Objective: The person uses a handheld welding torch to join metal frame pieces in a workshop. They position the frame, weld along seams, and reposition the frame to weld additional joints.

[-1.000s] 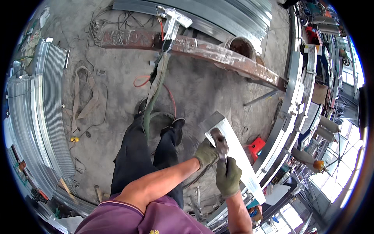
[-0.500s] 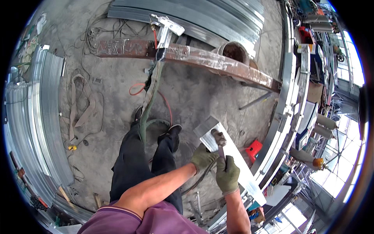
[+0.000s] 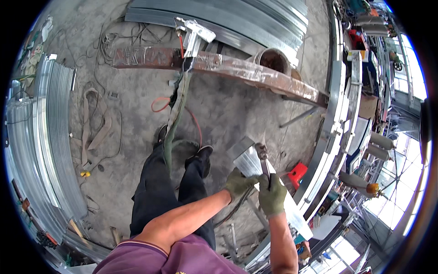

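Note:
Wrapped round the handle of a hammer [image 3: 262,152], my right hand [image 3: 272,196] wears a green work glove. The dark metal hammer head is over the upper part of a long silver sheet-metal profile [image 3: 288,208]; whether they touch I cannot tell. My left hand [image 3: 239,184], gloved alike, is closed at the left edge of the profile, close to its upper end, with its fingertips partly hidden. The profile slants from in front of my legs down to the lower right, and its bent end face [image 3: 245,153] shows at the top.
A rusty brown beam [image 3: 228,65] crosses ahead, bearing a silver hand tool [image 3: 196,36] with a wrapped hose [image 3: 175,105]. Behind it stand a bucket [image 3: 273,61] and stacked grey metal sheets [image 3: 219,18]. Ribbed sheets [image 3: 59,137] lie left. A red object [image 3: 297,175] sits right.
My right hand and the hammer have moved slightly right, and the hammer head is farther up the profile than before. My left hand has stayed nearly in place.

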The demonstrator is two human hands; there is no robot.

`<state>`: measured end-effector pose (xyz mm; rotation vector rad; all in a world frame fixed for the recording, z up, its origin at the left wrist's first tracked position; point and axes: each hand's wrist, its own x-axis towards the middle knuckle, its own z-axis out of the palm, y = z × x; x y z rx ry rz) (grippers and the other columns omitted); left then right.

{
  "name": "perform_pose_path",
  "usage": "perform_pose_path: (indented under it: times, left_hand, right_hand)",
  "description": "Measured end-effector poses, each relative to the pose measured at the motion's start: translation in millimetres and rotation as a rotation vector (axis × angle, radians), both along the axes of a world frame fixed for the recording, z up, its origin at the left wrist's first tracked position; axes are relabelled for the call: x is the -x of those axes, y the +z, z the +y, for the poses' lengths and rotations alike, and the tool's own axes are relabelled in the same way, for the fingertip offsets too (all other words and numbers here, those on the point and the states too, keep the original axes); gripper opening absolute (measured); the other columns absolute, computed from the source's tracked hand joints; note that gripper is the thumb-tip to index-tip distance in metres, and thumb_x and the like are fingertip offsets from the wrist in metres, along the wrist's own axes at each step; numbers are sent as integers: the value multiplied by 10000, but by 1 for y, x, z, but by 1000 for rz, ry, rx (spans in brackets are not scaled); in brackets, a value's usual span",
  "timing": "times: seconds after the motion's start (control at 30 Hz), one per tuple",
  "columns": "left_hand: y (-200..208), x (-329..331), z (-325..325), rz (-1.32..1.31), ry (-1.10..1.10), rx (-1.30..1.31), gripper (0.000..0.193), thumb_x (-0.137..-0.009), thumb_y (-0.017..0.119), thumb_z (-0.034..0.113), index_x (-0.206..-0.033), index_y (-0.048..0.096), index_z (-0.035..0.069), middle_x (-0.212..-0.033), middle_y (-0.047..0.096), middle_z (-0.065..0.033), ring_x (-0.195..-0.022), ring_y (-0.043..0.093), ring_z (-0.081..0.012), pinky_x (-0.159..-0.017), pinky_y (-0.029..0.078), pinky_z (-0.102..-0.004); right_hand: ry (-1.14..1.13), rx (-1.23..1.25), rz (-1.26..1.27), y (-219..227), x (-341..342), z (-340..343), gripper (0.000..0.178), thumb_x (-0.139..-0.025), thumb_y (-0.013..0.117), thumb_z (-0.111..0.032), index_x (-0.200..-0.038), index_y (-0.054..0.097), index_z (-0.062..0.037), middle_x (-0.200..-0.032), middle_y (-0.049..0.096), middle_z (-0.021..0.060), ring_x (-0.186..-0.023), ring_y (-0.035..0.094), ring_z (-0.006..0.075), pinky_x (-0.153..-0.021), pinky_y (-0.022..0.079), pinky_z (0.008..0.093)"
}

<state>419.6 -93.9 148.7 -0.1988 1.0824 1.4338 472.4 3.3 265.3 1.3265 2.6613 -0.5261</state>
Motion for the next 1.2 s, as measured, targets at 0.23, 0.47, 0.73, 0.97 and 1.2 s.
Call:
perform_pose_path:
  times: [0.23, 0.47, 0.73, 0.97, 1.2]
  left_hand:
    - [0, 5, 5, -69, -31, 25, 572, -836, 922, 218, -1287, 641, 7, -1186, 771, -111, -1067, 737, -232, -912, 580, -370]
    - [-15, -29, -6, 9, 10, 43, 453, -859, 910, 218, -1205, 730, -14, -1146, 784, -125, -1030, 740, -205, -911, 576, -357]
    - [19, -29, -5, 46, 43, 138, 388, -923, 839, 250, -1205, 733, 6, -1127, 794, -102, -1002, 743, -204, -877, 565, -362]
    - [45, -35, 4, 18, 0, 392, 406, -898, 861, 247, -1168, 730, -27, -1112, 789, -148, -994, 743, -259, -876, 562, -381]
    - [63, -30, 2, 85, -43, 429, 694, -825, 929, 380, -1237, 568, -47, -1174, 730, -196, -1059, 719, -308, -907, 570, -402]
  right_hand:
    - [23, 2, 54, -2, 0, -3, 294, -1011, 699, -321, -911, 609, -60, -674, 637, 222, -631, 676, 452, -556, 509, 494]
    - [-444, 83, 171, -13, -62, -6, 292, -1037, 660, -299, -972, 602, -20, -776, 650, 177, -685, 640, 352, -648, 493, 459]
    - [-291, -12, -97, -19, -113, -23, 402, -788, 856, -202, -1022, 615, 19, -1108, 614, 201, -1001, 634, 399, -888, 522, 480]
    - [-65, -82, -204, -8, -109, -16, 518, -725, 899, -246, -1068, 612, 13, -1107, 614, 200, -975, 635, 411, -855, 534, 495]
    - [46, -26, -346, -3, -103, 9, 480, -687, 868, -224, -1024, 605, -5, -1060, 623, 209, -992, 624, 440, -839, 527, 528]
